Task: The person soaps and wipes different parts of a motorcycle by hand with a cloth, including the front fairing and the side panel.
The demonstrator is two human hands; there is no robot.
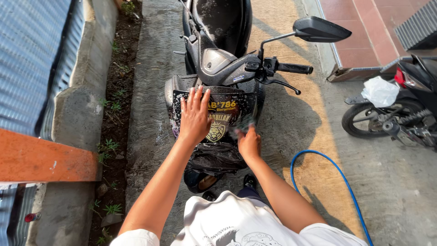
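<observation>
The person wears a white short-sleeved T-shirt [236, 223] with a dark printed graphic and lettering across the front, partly cut off by the bottom edge of the view. Both sleeves end high on the upper arms, leaving the 2 forearms bare down to the hands, the left hand [195, 116] and the right hand [249, 143], with no watch, ring or glove to be seen. Below the shirt hem a bit of dark clothing [248, 192] shows.
</observation>
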